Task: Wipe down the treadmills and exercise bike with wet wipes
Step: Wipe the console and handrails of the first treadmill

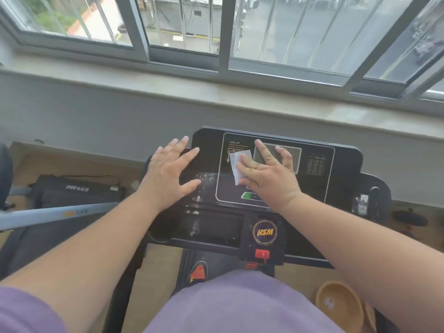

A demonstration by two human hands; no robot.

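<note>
Head view shows "HSM" in yellow on a round badge point(264, 232) low on the black treadmill console point(346, 162). One white wet wipe point(237, 165), folded and small, lies on the console's glossy panel under the right hand point(266, 175), fingers spread and pressing it flat. Left hand point(168, 173) rests open, fingers wide, on the console's left edge. A second treadmill point(60, 191) stands left, lettering unreadable.
</note>
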